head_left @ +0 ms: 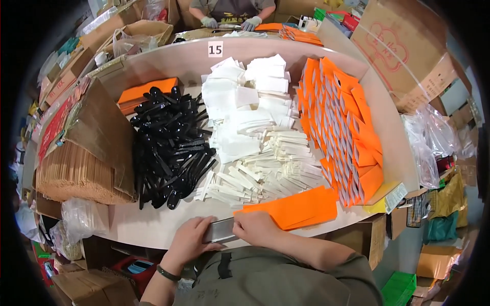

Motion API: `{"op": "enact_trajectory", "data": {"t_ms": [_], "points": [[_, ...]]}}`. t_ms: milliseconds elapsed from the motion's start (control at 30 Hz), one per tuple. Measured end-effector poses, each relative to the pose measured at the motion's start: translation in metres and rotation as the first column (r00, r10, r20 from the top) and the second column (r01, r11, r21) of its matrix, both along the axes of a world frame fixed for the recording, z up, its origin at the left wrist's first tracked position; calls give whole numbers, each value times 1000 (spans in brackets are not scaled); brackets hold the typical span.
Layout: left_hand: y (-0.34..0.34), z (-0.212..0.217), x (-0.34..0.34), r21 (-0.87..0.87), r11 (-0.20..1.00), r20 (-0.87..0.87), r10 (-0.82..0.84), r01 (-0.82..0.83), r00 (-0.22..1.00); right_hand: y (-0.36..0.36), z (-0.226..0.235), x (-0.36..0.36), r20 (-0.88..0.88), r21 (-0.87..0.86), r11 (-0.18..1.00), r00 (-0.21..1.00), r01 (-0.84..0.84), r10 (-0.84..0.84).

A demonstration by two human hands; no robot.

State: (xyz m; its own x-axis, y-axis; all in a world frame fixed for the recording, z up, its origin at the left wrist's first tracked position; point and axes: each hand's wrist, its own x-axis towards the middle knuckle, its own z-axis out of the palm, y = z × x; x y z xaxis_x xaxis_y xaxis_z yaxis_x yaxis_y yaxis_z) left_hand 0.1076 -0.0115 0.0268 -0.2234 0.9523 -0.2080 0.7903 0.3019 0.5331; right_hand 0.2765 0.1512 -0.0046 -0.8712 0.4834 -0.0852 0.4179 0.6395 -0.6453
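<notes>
At the table's near edge, my left hand [190,238] grips the left end of a flat, shiny grey strip-like piece [219,230]. My right hand [256,228] is closed in a fist at its right end; what lies inside the fist is hidden. Just right of that fist lies a fanned stack of orange paper sleeves [306,206]. Beyond my hands are a heap of small white paper-wrapped packets [275,171], white napkins [237,127] and a pile of black plastic spoons [171,145].
Standing orange sleeves [342,132] line the table's right side; more orange sleeves [145,92] lie far left. An open cardboard box [97,137] of thin brown items stands left. A raised rim [306,48] borders the table. Across it, a person's gloved hands [250,23] work.
</notes>
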Motion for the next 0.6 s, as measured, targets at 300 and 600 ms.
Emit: {"op": "enact_trajectory", "data": {"t_ms": [300,600], "points": [[134,-31,-13,422,852,-191,-249,309,949,223,4,-78,-193,618,785,975,37,106],[169,-52,3,366,858,32,-399,361,916,142,61,-82,-311,623,767,948,149,68]]}}
